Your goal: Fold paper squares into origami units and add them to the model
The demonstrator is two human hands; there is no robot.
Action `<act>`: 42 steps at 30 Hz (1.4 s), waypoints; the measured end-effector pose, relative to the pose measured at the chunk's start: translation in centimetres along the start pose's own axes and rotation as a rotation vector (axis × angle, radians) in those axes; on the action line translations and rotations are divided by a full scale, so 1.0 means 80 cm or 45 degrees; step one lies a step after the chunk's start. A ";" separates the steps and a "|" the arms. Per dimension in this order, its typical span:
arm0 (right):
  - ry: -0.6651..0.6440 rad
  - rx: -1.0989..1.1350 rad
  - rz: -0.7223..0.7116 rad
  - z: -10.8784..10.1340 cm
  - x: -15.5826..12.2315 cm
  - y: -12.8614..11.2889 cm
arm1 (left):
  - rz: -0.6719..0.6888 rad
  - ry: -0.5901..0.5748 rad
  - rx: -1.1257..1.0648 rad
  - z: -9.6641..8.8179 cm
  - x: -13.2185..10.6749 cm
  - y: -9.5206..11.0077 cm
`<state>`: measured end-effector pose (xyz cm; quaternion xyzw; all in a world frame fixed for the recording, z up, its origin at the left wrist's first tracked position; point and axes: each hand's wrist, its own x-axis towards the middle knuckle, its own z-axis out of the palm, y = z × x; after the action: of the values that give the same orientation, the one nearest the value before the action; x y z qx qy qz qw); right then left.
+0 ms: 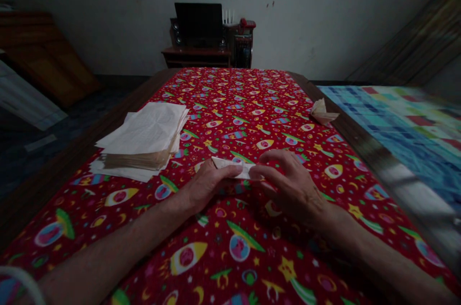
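Observation:
A small strip of folded pale paper is held just above the tablecloth, in front of me. My left hand grips its left part, the thumb lying flat along the top. At the right end, my right hand pinches the paper with its fingertips; its other fingers are bent, and the lower ones are partly hidden. To the left of my hands lies a stack of thin pale paper sheets, its edges uneven. A folded paper piece with pointed flaps sits by the table's right edge.
A red tablecloth printed with rockets and stars covers the long table, whose dark wooden border shows at the sides. Beyond it stand a monitor and a red telephone. A patterned bed is at the right, a wooden cabinet at the left.

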<state>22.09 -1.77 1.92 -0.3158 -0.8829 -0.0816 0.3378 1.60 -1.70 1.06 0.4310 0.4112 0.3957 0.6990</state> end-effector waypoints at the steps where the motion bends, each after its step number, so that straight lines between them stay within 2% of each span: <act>1: 0.017 0.010 -0.022 0.001 0.000 0.001 | -0.022 -0.012 -0.022 0.001 0.000 0.000; 3: 0.067 0.078 -0.055 0.003 -0.001 0.003 | -0.045 -0.024 -0.036 0.003 0.000 -0.001; 5: 0.083 0.167 -0.041 0.001 -0.001 0.004 | 0.013 0.000 0.016 0.002 0.001 0.000; 9: -0.014 0.399 0.163 -0.006 -0.001 0.001 | 0.320 0.137 0.329 -0.007 0.002 0.008; 12: -0.041 0.618 0.347 -0.007 -0.002 -0.001 | 0.491 0.089 0.601 -0.015 0.002 0.014; 15: -0.054 0.747 0.476 -0.005 -0.004 0.001 | 0.703 0.131 0.647 -0.022 0.003 0.018; 17: -0.085 0.785 0.536 -0.003 -0.004 0.003 | 0.777 0.137 0.712 -0.025 0.003 0.019; 20: -0.175 0.828 0.623 -0.003 -0.003 0.004 | 0.756 0.008 1.038 -0.021 0.000 0.022; 23: -0.264 0.863 0.704 -0.002 -0.003 0.002 | 0.838 0.002 1.219 -0.013 -0.005 0.020; 28: -0.329 0.886 0.839 0.001 -0.003 -0.003 | 0.858 0.078 1.091 -0.007 -0.005 0.013; 31: -0.330 0.853 0.887 0.000 -0.001 -0.005 | 0.804 0.149 1.016 -0.006 -0.004 0.012; 36: -0.339 0.837 0.880 -0.001 -0.001 -0.006 | 0.649 0.183 0.879 -0.004 -0.003 0.014; 39: -0.328 0.931 0.875 0.001 -0.003 -0.003 | 0.607 0.171 0.866 -0.004 -0.003 0.015; 42: -0.300 0.877 0.828 -0.001 -0.003 -0.002 | 0.590 0.150 0.873 -0.004 -0.002 0.014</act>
<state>22.16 -2.07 1.85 -0.4522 -0.7464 0.3613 0.3283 1.01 -1.41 2.02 0.6965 0.4507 0.4066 0.3827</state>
